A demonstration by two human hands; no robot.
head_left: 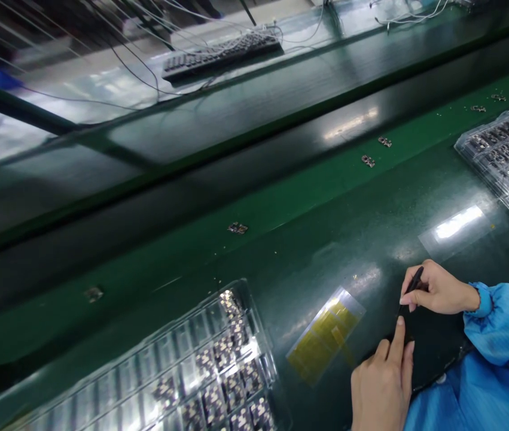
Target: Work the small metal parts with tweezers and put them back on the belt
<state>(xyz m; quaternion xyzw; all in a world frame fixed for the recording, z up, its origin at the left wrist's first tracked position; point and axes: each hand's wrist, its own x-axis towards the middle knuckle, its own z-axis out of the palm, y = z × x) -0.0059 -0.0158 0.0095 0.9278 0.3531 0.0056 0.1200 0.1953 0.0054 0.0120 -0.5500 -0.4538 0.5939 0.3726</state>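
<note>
My right hand (438, 288) pinches black tweezers (412, 287), their tip pointing down toward a dark sheet (429, 347) lying between my hands. My left hand (382, 386) sits just below, its fingers apart and their tips at the sheet's edge. A strip of amber tape on clear film (326, 335) lies just left of my left hand. Further left, a clear blister tray (241, 293) holds rows of small circuit modules, and a second tray (466, 143) stands up and to the right of my right hand.
Several loose modules, including one (368, 160), lie along the green workbench (317, 245). Beyond a dark raised rail (254, 161), a black keyboard (221, 55) sits among white cables. Blue sleeves (500, 329) enter from the right.
</note>
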